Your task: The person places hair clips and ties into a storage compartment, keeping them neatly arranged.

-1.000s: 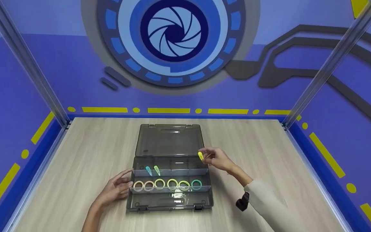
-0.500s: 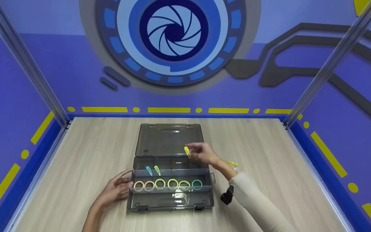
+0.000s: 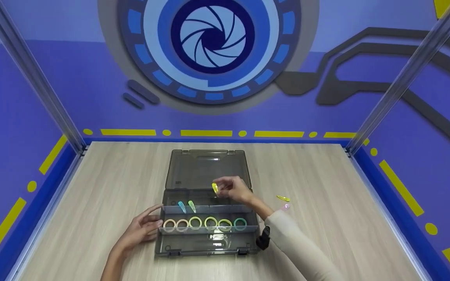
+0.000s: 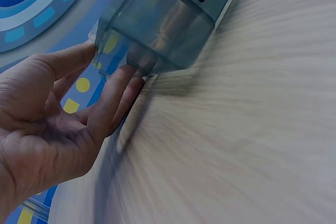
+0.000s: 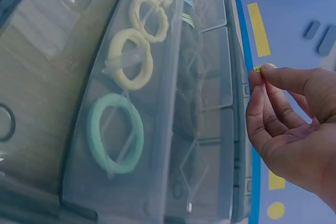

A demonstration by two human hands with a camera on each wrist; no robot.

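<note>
Thumb and fingertips of my right hand (image 3: pixel 233 189) pinch a yellow snap hair clip (image 3: pixel 215 187), held above the back row of a smoky see-through organizer box (image 3: pixel 193 246). My left hand (image 3: pixel 141 230) rests at the box's left side, its extended fingertips against the wall, as the left wrist view also shows. A blue hair clip (image 3: pixel 182 207) and a light green hair clip (image 3: pixel 192 206) lean at the back divider. Along the middle row stand several ring-shaped hair ties, including a peach one (image 3: pixel 169 230) and a teal one (image 5: pixel 93 132).
The box's lid (image 3: pixel 208 169) lies folded back behind it. Right of the box, another yellow hair clip (image 3: pixel 283 198) and a small pink item (image 3: pixel 286 207) lie on the wooden table (image 3: pixel 326 234). Blue panels (image 3: pixel 72 97) enclose the table at the back and sides.
My right hand has carried the yellow hair clip leftward from the box's right edge to over its back row. The clip on the table has come into sight. My left hand stays put.
</note>
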